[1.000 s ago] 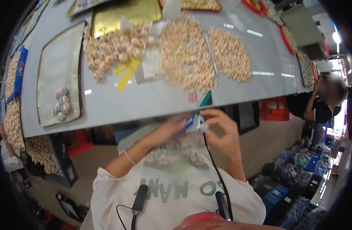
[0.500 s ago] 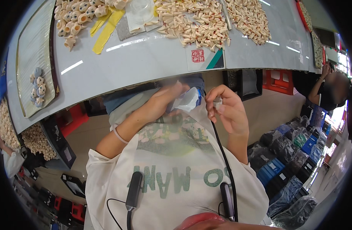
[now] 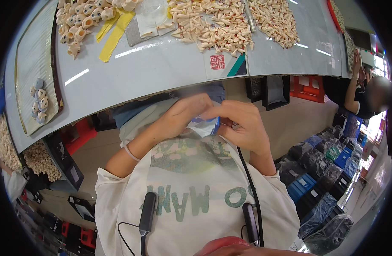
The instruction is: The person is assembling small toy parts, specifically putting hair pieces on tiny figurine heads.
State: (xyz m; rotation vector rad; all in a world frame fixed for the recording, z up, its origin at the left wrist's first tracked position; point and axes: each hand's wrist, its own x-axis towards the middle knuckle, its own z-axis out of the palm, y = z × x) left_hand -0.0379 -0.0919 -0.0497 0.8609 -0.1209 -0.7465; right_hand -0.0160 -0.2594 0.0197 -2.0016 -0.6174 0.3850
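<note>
In front of my body, just off the table's near edge, my left hand (image 3: 188, 112) is closed on a small, shiny white-and-blue plastic packet (image 3: 203, 127). My right hand (image 3: 243, 124) meets it from the right, fingers bent and closed at the packet's upper edge and blue side. The fingertips of both hands nearly touch there, hiding the packet's top and anything small pinched inside my right hand.
Across the grey-white table (image 3: 132, 77) lie heaps of small cream pointed pieces (image 3: 213, 25) and doll-like heads (image 3: 83, 19). A tray (image 3: 34, 64) with several small figures sits at left. Bins (image 3: 304, 185) fill the floor at right, where another person (image 3: 354, 94) works.
My right hand, earlier apart and pinching a small whitish piece, has moved left onto the packet. That piece is now out of sight. My left hand stays at the packet.
</note>
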